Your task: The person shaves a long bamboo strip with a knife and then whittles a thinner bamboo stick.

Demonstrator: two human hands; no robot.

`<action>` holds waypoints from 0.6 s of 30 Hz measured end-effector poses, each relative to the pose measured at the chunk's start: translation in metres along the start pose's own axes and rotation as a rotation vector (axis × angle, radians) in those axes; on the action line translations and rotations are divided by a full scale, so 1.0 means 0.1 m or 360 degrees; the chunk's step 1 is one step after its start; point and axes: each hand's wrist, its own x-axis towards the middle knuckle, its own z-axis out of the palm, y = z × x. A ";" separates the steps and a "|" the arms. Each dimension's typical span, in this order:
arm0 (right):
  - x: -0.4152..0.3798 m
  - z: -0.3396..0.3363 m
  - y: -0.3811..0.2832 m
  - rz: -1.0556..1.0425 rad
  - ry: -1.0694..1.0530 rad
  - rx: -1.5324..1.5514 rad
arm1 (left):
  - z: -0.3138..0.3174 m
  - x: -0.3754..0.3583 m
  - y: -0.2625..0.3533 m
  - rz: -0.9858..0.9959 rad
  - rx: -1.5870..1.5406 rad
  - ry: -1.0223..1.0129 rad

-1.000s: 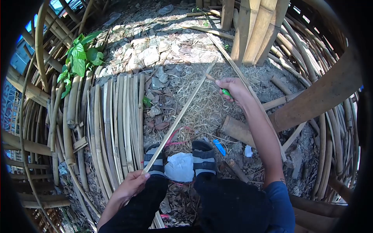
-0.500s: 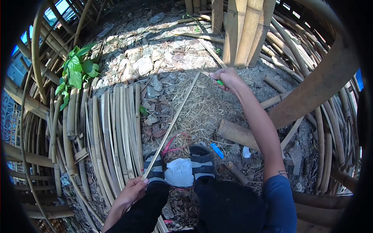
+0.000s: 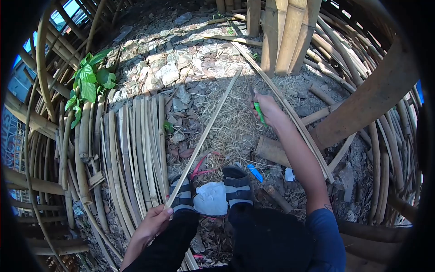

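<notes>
My left hand [image 3: 154, 223], low on the left near my knee, grips the near end of a long thin bamboo strip [image 3: 206, 132]. The strip slants away from me over the shavings, its far end raised toward the sunlit ground. In my right hand [image 3: 269, 111] is a knife [image 3: 258, 113] with a green handle, its blade pointing away from me. The blade is just right of the strip's far end and looks apart from it. Curled bamboo shavings [image 3: 231, 124] cover the ground below both.
Split bamboo strips [image 3: 147, 149] lie stacked at left. Another pair of long strips [image 3: 283, 97] passes by my right forearm. Thick bamboo poles [image 3: 290, 41] stand ahead, and a large one [image 3: 367, 104] leans at right. A blue object [image 3: 255, 172] and pale cloth [image 3: 210, 198] lie near my sandals.
My right hand has drawn back toward me, and the knife has turned from lying across the strip's far end to pointing away beside it. My left hand keeps its hold.
</notes>
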 end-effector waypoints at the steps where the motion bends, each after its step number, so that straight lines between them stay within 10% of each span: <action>1: -0.03 -0.05 0.10 0.0228 -0.0256 0.0309 | 0.00 0.00 -0.01 0.0004 0.0036 0.0031; 18: -0.97 -0.02 0.73 0.0451 -0.1064 0.0862 | -0.02 0.03 0.02 0.0057 -0.0010 0.0043</action>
